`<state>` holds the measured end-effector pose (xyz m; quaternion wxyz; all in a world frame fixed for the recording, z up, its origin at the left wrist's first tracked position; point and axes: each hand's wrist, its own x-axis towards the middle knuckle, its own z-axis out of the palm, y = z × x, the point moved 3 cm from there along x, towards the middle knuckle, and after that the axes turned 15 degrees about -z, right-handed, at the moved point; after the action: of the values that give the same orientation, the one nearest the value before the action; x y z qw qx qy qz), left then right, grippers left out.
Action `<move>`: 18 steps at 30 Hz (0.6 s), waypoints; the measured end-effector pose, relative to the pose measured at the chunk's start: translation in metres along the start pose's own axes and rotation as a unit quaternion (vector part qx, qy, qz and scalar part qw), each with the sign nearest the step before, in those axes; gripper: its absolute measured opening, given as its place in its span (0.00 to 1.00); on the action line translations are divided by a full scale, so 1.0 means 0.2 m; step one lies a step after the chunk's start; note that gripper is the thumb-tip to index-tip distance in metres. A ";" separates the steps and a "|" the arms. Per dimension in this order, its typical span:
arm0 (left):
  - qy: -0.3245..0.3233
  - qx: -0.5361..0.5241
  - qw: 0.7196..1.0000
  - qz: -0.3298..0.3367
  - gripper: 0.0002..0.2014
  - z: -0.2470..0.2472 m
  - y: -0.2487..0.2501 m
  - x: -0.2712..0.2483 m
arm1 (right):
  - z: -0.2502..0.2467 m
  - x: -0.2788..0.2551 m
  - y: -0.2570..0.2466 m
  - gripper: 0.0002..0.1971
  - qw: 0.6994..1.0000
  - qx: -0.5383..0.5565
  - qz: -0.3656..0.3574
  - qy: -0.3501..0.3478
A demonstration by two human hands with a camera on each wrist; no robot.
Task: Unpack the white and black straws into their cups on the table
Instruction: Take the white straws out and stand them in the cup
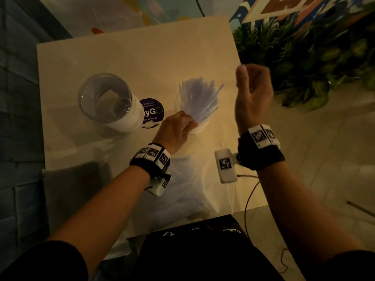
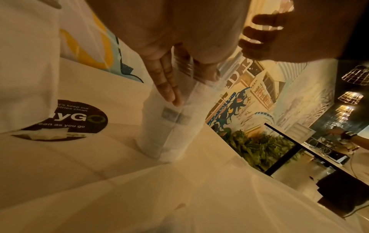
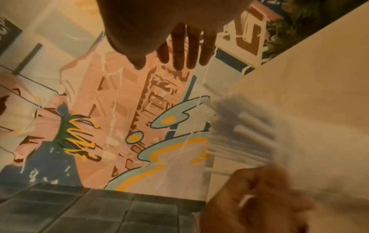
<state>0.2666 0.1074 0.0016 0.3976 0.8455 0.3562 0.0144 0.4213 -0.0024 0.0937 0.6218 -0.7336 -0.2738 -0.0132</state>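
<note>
Straws [image 1: 199, 99], white ones, stand fanned in a clear cup [image 1: 195, 126] near the middle of the counter [image 1: 142, 57], their long axis rising from the cup and leaning away from us and to the right. We judge the coming move turns on this: our left hand [image 1: 175, 131] is right at the cup, its fingers [image 2: 166, 82] laid almost straight against the cup's wall with the thumb on the other side, steadying rather than clamping. Our right hand [image 1: 253, 94] hangs raised to the right of the fan, well apart from it, fingers loosely curled and holding nothing we can make out. So the left is nearer, and the straws lie just above its fingers.

A second, larger clear cup [image 1: 107, 100] stands empty to the left, beside a round dark sticker [image 1: 152, 113]. No black straws show. Crumpled clear wrapping [image 1: 182, 189] lies at the counter's near edge. Leafy plants [image 1: 314, 57] sit off to the right, a painted mural behind.
</note>
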 end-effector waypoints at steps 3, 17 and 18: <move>0.003 -0.040 0.999 0.004 0.12 0.01 -0.01 0.00 | -0.17 -0.20 0.14 0.06 0.996 -0.015 0.075 -0.042; -0.094 0.163 0.976 -0.111 0.32 0.12 -0.36 -0.46 | -0.36 -0.99 0.59 0.17 0.830 -0.160 0.376 -0.381; -0.131 0.210 0.955 -0.160 0.41 0.16 -0.44 -0.49 | -0.33 -1.00 0.59 0.15 0.818 -0.158 0.383 -0.399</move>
<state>0.1515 0.0633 -0.0550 0.2510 0.8364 0.4267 -0.2355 0.3211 -0.1487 -0.0703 0.2881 -0.8087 -0.1894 0.4766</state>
